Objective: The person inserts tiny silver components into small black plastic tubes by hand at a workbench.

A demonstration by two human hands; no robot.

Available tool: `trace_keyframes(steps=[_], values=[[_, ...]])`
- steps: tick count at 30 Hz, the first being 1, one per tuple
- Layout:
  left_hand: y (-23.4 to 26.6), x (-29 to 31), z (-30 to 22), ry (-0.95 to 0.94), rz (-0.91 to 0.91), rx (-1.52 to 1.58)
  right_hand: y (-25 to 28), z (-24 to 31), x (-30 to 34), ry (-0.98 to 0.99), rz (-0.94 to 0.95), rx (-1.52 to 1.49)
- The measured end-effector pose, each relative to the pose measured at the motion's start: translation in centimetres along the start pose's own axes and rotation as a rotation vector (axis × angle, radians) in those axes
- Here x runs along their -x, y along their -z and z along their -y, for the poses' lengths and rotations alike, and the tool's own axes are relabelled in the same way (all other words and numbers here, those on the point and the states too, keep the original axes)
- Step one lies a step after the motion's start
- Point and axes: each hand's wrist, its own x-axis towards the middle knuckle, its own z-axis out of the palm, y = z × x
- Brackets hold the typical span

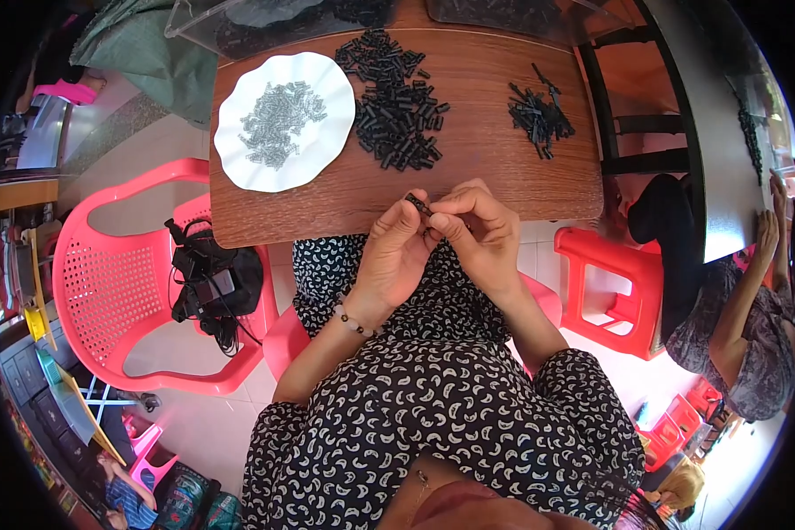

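Note:
Over the near edge of the table, my two hands meet at a small black tube-like part (418, 204). My left hand (392, 254) pinches it between thumb and fingertips. The thumb and forefinger of my right hand (483, 231) close together at its right end; whether a second small piece is between them is hidden. Just beyond lies a heap of short black tube-like pieces (402, 124). To its left a white wavy-rimmed plate (322, 155) bears many small silvery pieces (281, 122), perhaps springs. Thin black strip-like pieces (541, 119) are heaped at the right.
Clear-walled bins (283, 31) of black parts stand along the far edge of the wooden table (486, 177). A pink chair (106, 274) with a black bag and cables is at left, a red stool (609, 291) at right. Another person's arm (751, 274) shows at far right.

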Motion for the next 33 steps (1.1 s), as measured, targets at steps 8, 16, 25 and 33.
trace_keyframes(steps=[8, 16, 25, 33], values=[[0.1, 0.4, 0.1, -0.052, 0.012, -0.048, -0.4, -0.2, 0.1, 0.173, -0.03, 0.174], [-0.4, 0.6, 0.1, -0.132, 0.033, -0.102, -0.5, 0.1, 0.1, 0.263, -0.037, 0.288], [-0.2, 1.0, 0.4, -0.09, 0.02, -0.051, -0.2, 0.1, 0.2, 0.276, -0.009, 0.308], [-0.7, 1.0, 0.4, 0.013, 0.169, 0.083, 0.5, 2.5, -1.0, 0.239, 0.154, 0.379]])
